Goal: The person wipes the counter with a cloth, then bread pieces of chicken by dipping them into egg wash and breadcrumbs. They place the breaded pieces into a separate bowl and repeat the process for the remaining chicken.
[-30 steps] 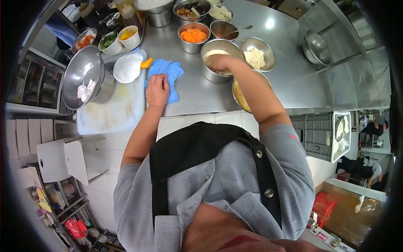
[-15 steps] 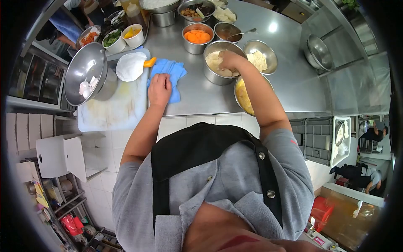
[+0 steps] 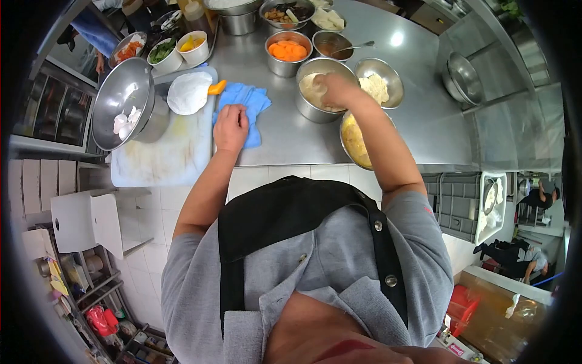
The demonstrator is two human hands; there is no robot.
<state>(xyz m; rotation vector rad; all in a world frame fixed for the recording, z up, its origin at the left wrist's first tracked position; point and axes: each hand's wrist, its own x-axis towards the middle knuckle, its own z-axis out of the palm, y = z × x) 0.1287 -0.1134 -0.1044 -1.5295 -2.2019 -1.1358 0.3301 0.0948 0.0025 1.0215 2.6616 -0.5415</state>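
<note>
My right hand (image 3: 337,92) reaches into a deep metal bowl (image 3: 314,113) of pale crumbs (image 3: 311,90). Its fingers point down at the crumbs and are smeared by motion; I cannot tell whether they hold anything. Close by on the right are a metal bowl of pale crumb-like flakes (image 3: 374,88) and, under my forearm, a bowl of yellow, egg-like liquid (image 3: 354,139). My left hand (image 3: 231,127) rests with curled fingers on the edge of a crumpled blue cloth (image 3: 250,109), beside the white cutting board (image 3: 145,167).
On the board lie a round white sheet (image 3: 189,93) with an orange-handled tool (image 3: 216,88) and a large metal bowl (image 3: 124,85) holding eggshells (image 3: 127,123). Sliced carrots (image 3: 287,51), a bowl with a spoon (image 3: 333,46) and other ingredient bowls stand at the back. Stacked bowls (image 3: 462,77) sit right.
My right hand has shifted slightly within the crumb bowl and turned, now blurred. My left hand stays on the cloth. The whole view has shifted a little.
</note>
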